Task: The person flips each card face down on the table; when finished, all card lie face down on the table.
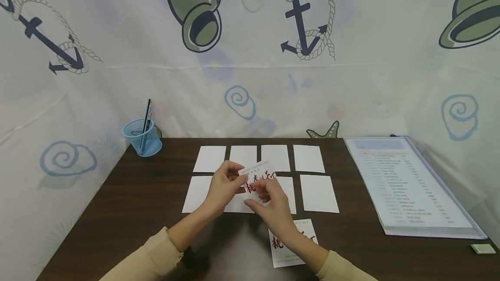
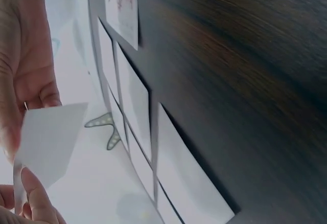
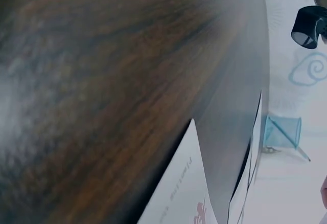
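Observation:
Both hands hold one white card with red characters (image 1: 258, 178) above the middle of the dark table (image 1: 129, 203). My left hand (image 1: 225, 182) pinches its left edge, my right hand (image 1: 269, 200) pinches its lower right part. In the left wrist view the card's blank back (image 2: 48, 142) shows between thumb and fingers. Beneath the hands lie two rows of blank white cards (image 1: 308, 158). A second printed card (image 1: 287, 246) lies near the table's front, partly under my right forearm, and appears in the right wrist view as well (image 3: 181, 198).
A blue mesh pen cup (image 1: 142, 137) with pencils stands at the back left corner. A clear folder with a printed sheet (image 1: 410, 185) lies on the right. A small white eraser (image 1: 482, 248) sits at the front right. A patterned cloth wall surrounds the table.

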`<state>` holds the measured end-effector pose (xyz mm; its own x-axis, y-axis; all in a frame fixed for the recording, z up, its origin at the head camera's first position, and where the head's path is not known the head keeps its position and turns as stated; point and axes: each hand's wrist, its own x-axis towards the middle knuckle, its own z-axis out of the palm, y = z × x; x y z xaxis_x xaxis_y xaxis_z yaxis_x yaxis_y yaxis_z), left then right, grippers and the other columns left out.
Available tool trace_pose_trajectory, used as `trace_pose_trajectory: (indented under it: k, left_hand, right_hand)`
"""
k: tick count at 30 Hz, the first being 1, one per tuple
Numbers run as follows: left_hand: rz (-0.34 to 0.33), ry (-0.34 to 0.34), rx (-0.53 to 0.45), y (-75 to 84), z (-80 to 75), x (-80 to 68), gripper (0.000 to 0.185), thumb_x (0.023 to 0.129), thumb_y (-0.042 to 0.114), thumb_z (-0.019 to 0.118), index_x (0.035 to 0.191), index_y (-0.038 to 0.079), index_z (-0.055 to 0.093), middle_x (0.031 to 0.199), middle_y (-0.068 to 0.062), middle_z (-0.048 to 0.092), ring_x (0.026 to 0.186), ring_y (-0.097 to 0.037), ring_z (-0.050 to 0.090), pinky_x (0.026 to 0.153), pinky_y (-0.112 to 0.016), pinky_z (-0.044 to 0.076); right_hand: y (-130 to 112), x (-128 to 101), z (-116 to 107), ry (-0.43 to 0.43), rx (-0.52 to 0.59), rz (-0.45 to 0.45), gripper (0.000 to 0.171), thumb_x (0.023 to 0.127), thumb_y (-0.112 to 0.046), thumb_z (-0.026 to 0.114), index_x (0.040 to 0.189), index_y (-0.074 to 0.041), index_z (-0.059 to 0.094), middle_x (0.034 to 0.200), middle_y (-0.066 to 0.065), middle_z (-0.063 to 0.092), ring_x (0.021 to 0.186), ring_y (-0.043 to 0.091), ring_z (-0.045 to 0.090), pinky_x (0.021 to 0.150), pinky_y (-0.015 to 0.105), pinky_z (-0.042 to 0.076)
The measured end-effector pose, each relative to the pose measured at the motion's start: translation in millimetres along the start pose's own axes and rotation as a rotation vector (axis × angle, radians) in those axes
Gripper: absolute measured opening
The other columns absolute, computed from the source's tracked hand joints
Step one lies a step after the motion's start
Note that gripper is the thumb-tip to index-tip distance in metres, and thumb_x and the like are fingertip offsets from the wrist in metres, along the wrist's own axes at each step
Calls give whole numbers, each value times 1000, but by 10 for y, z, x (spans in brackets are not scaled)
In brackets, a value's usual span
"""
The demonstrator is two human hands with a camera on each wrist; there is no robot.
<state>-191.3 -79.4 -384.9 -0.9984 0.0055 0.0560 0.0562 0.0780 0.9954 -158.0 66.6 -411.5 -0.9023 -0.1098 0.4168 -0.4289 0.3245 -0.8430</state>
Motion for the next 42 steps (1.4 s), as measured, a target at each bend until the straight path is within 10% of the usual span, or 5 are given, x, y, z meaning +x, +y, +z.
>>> trace_pose_trajectory:
  k: [14,24,42]
  left_hand:
    - [98,-47,0,99,-39,-72,37,83,7,70,112,1,48,104,-16,54,91,-16,59,75,-29,55]
    - [126,193,278,-158,-409,-123,43,80,6,74,118,8,55,108,-12,58,93,-23,59,71,-18,49]
    - [24,60,364,-231,-619,-378,57,78,3,74,131,14,57,91,-10,63,75,-14,63,58,-21,52]
  right_hand:
    - [49,30,-56,116,-17,-213,25,78,9,68,99,-5,65,88,5,62,78,12,60,67,23,54]
    - [82,55,-142,104,157,107,25,84,4,64,107,-7,62,88,6,60,81,12,59,65,20,51]
    - [161,-52,-104,-75,313,366,42,83,2,65,124,-2,53,82,12,60,65,14,59,59,25,55]
